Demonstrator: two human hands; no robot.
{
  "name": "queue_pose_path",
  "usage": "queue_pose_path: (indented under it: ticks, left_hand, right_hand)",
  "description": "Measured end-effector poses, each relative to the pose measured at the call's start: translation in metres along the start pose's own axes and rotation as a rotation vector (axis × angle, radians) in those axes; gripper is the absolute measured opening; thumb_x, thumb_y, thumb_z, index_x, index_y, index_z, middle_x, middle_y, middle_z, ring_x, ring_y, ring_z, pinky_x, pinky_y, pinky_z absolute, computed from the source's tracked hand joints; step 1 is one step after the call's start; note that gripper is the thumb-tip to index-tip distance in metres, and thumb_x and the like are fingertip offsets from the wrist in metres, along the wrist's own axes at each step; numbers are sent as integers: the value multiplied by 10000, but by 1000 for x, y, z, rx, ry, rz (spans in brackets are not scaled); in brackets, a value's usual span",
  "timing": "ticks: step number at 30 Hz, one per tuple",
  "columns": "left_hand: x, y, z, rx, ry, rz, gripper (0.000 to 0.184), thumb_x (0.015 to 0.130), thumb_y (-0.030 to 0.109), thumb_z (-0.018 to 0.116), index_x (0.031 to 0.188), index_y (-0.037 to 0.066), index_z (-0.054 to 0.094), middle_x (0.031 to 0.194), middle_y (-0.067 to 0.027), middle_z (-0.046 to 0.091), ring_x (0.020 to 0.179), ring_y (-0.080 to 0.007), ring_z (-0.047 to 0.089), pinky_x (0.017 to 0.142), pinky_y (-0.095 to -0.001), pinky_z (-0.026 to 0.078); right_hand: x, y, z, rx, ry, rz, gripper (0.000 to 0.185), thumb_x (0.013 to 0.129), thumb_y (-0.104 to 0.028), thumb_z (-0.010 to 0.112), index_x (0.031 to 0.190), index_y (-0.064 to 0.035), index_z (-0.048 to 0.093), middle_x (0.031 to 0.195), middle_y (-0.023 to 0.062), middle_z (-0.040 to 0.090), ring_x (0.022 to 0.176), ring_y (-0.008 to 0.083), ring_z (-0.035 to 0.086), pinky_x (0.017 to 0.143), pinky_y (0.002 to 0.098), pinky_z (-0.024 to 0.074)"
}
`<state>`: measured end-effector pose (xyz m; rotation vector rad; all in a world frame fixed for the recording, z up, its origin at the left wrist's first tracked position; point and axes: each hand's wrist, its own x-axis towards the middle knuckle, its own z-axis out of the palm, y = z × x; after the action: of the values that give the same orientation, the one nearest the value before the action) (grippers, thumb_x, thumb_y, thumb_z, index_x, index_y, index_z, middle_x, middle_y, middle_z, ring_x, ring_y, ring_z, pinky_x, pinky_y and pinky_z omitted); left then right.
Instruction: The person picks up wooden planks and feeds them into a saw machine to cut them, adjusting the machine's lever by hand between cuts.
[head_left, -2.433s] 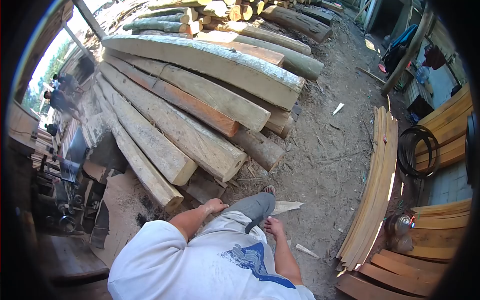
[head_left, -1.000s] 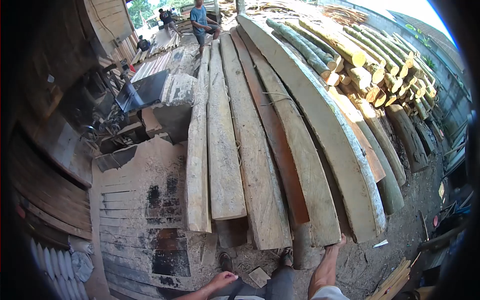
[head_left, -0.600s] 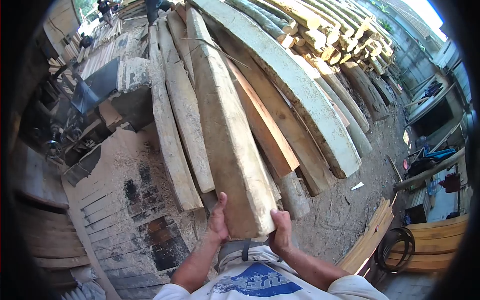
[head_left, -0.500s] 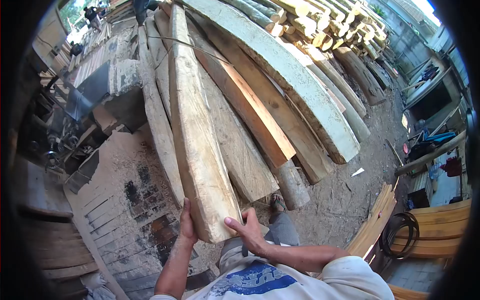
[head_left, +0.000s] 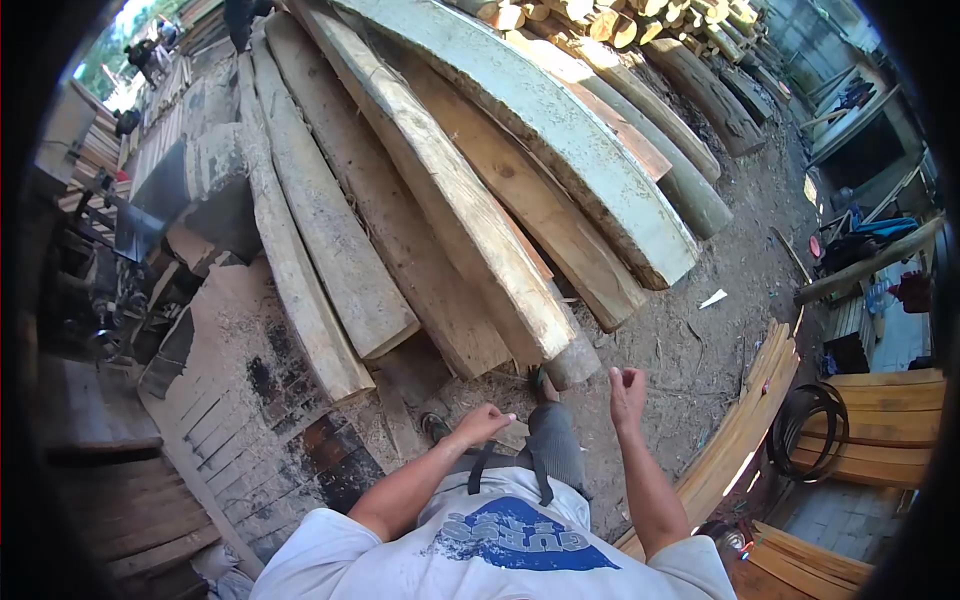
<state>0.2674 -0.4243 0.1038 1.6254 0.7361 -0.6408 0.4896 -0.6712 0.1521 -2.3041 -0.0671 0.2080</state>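
the sunlit beam (head_left: 485, 225) lies slanting on top of the stack, its near end just ahead of the person and its far end running away from them. both hands are bare and off the wood. the left hand (head_left: 483, 425) hangs a little short of the sunlit beam's near end and to its left, fingers loosely curled and thumb reaching out, with nothing in the grip. the right hand (head_left: 627, 395) is raised to the right of that same end, well apart from the left, thumb and fingers held apart, also without a load. directly left of the sunlit beam lies a broad brown beam (head_left: 400, 240), then a greyish beam (head_left: 335, 220) and a narrower one (head_left: 285, 240) farther out. to its right come a knotted timber (head_left: 540, 200) and a wide pale slab (head_left: 575, 150) with a curved edge. a round log (head_left: 575, 362) pokes out at its near end, low on the right. past its far right, cut logs (head_left: 620, 20) are heaped. well to its right, nearer the person, stand a pile of thin boards (head_left: 735, 420) and, beyond those, a black coil (head_left: 808, 435). sawdust-strewn flooring (head_left: 235, 420) spreads to its near left.
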Motion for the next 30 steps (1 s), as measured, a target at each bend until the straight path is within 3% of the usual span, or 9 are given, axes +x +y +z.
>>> queue_pose_path:
  ticks: [2, 3, 6, 8, 15, 20, 23, 28, 30]
  left_hand:
    - [-6, -76, 26, -178, -2, 199, 548, 905, 496, 731, 1162, 15, 669, 968, -72, 712, 796, -143, 650, 716, -327, 526]
    - [-32, -83, 17, -168, -39, 139, 624, 897, 568, 697, 1154, 0, 697, 1051, -149, 742, 942, -218, 696, 863, -354, 537]
    - [-77, -146, -16, 118, 46, 6, 666, 837, 647, 695, 1081, 30, 744, 1028, -176, 740, 951, -292, 705, 844, -391, 541]
    - [-88, -213, -38, 150, 193, -71, 648, 828, 633, 701, 1070, 33, 746, 988, -187, 744, 927, -326, 714, 811, -423, 550]
    - [-156, -289, -123, -407, 641, -181, 528, 865, 555, 716, 979, 40, 733, 823, -73, 714, 713, -165, 658, 643, -340, 527]
    - [-178, -323, -114, -651, 659, -176, 550, 894, 594, 689, 939, 46, 695, 757, -3, 663, 620, -91, 601, 497, -257, 453]
    - [-190, -331, -97, -895, 649, -315, 772, 878, 705, 634, 1199, 2, 641, 1045, -112, 701, 890, -188, 680, 718, -364, 555]
    - [-163, -253, -54, -1300, 585, -300, 1193, 814, 896, 464, 1604, 47, 184, 1630, -214, 257, 1503, -291, 274, 1199, -503, 245]
    - [-113, -256, -24, -1162, 544, -97, 1137, 813, 906, 439, 1595, 98, 271, 1596, -212, 345, 1474, -300, 343, 1184, -452, 292]
  right_hand:
    - [-25, 61, -41, 11, 123, 149, 360, 939, -356, 715, 980, -13, 616, 895, 82, 625, 825, 193, 575, 795, 341, 489]
    - [-42, 120, -56, 25, 174, 156, 327, 946, -345, 710, 935, -31, 619, 846, 61, 624, 769, 168, 564, 720, 338, 488]
    - [-130, 227, -91, 137, 196, 977, 421, 948, -503, 640, 953, -93, 542, 646, 31, 442, 511, 216, 434, 444, 412, 354]
    - [-195, 313, -89, -9, 125, 1227, 438, 907, -519, 651, 1027, -102, 594, 649, 50, 461, 528, 246, 462, 470, 442, 394]
    - [-274, 266, -1, -536, -312, 344, 365, 869, -443, 673, 988, -100, 705, 743, 90, 652, 641, 305, 639, 576, 508, 508]
    - [-174, 187, 30, -75, -139, 343, 280, 913, -318, 700, 865, -45, 657, 704, 65, 630, 620, 164, 613, 544, 334, 493]
    - [-118, 148, 27, 90, -47, 126, 305, 961, -338, 673, 862, -55, 621, 681, 38, 593, 576, 120, 538, 490, 296, 434]
    - [-67, 98, 71, 244, -71, 221, 408, 1007, -462, 598, 846, -91, 546, 696, -1, 520, 565, 97, 501, 469, 266, 394]
    - [-67, 80, 107, 199, -194, 237, 459, 994, -535, 588, 853, -106, 504, 717, -12, 491, 556, 95, 480, 456, 265, 370]
